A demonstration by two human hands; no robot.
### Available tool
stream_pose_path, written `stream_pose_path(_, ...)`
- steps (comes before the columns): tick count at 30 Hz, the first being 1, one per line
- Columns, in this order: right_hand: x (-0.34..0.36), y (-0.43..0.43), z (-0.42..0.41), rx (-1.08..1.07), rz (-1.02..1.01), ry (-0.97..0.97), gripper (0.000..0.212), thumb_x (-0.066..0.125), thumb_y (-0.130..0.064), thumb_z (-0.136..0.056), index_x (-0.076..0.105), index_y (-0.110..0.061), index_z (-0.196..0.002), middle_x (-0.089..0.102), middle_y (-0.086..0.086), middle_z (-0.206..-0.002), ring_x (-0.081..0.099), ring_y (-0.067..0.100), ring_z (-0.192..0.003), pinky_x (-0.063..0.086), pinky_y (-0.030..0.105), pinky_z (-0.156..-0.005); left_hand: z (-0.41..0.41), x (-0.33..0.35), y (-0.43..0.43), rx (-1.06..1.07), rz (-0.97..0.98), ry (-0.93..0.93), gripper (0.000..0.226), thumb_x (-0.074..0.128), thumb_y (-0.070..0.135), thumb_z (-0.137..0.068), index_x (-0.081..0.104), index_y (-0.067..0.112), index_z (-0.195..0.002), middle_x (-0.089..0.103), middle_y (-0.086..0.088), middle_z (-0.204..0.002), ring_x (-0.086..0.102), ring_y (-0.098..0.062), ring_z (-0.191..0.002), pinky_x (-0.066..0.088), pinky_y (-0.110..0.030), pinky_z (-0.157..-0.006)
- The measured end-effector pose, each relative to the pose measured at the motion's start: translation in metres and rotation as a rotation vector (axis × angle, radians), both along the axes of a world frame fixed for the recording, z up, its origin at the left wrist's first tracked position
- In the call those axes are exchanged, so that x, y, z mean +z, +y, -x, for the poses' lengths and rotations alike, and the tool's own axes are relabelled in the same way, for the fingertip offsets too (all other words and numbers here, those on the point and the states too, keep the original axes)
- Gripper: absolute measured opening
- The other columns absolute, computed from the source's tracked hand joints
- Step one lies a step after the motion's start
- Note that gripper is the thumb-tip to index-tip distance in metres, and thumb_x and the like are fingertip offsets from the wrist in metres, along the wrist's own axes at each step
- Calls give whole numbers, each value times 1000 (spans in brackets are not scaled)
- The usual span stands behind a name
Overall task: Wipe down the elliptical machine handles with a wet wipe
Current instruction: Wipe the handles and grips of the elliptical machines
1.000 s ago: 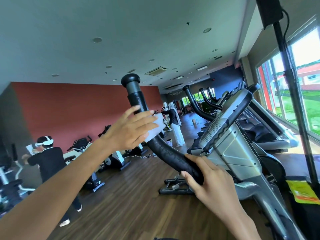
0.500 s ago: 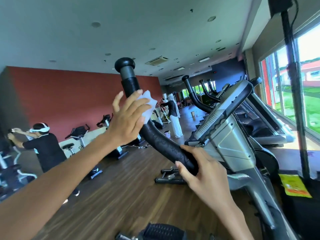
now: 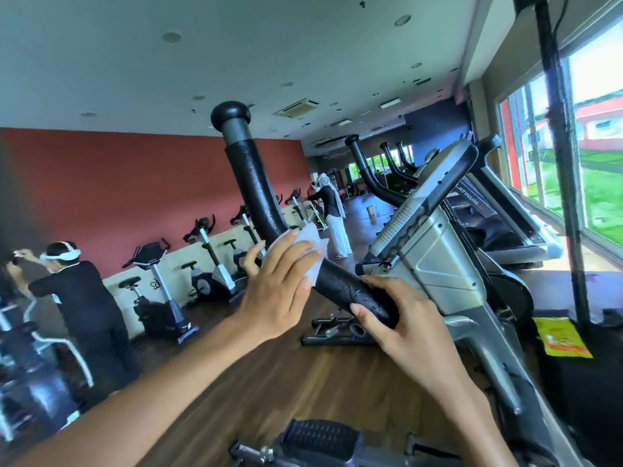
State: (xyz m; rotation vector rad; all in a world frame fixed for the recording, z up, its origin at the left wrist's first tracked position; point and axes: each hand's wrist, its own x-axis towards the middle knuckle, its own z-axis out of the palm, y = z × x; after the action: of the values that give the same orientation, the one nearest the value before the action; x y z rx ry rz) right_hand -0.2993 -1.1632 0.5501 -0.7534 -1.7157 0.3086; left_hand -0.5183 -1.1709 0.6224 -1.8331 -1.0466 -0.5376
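Observation:
The elliptical's left handle is a curved black foam-covered bar with a grey collar and a round black cap on top. My left hand presses a white wet wipe against the bend of the handle, fingers wrapped over the wipe. My right hand grips the lower end of the same handle, where the foam glistens with wet drops. The machine's grey console rises just right of the handle.
A row of similar machines and treadmills runs along the windows on the right. Exercise bikes line the red wall at left, with a person in black beside them and another person farther back. A pedal lies below.
My left hand has slid the wipe down the handle, from the upper straight part to the bend. My right hand keeps its grip on the lower end. My view has tilted down.

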Motion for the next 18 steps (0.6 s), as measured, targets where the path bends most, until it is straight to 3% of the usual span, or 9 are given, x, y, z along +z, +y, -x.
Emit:
stream_pose_path(3, -10, -3, -9, -168, -26, -113, 44, 50, -61, -86, 55, -34, -120, 66, -12, -104, 62, 13, -96, 49, 30, -72, 11, 37, 4, 66, -11, 138, 43, 21, 30, -99, 58, 23, -120, 63, 2, -121, 46, -21, -130, 15, -52, -104)
stream_pose_path(6, -21, -5, -15, -244, -12, -219, 59, 32, -66, -88, 51, -26, -127, 66, -4, -103, 61, 21, -97, 47, 35, -79, 13, 43, 0, 115, -55, 88, 45, 22, 29, -99, 63, 19, -116, 66, 0, -118, 47, -23, -129, 15, -53, -106)
stream_pose_path(8, -25, -6, -15, -235, -1, -214, 62, 30, -64, -89, 50, -22, -129, 63, -3, -103, 59, 23, -98, 47, 38, -83, -9, 16, -4, 99, 0, 34, 43, 21, 31, -100, 59, 21, -118, 65, 1, -118, 49, -22, -126, 15, -51, -108)
stream_pose_path(10, -27, -6, -14, -229, -1, -200, 62, 31, -63, -89, 50, -20, -129, 61, -2, -102, 57, 24, -97, 46, 39, -84, -25, 4, -5, 58, 46, 95, 41, 23, 32, -99, 60, 22, -115, 66, 3, -114, 54, -20, -118, 17, -51, -108)
stream_pose_path(13, -30, -5, -15, -213, -2, -191, 61, 33, -62, -89, 49, -19, -129, 58, -3, -101, 56, 23, -97, 45, 37, -84, -21, 29, -1, 84, 37, 160, 41, 27, 30, -98, 67, 21, -104, 68, 6, -102, 61, -18, -105, 20, -49, -107)
stream_pose_path(18, -34, -2, -16, -195, -23, -179, 59, 35, -62, -89, 47, -20, -129, 56, -6, -99, 55, 20, -94, 43, 33, -83, -14, 11, -3, 79, 22, 130, 38, 25, 29, -99, 58, 19, -115, 64, 1, -114, 53, -22, -115, 19, -48, -108)
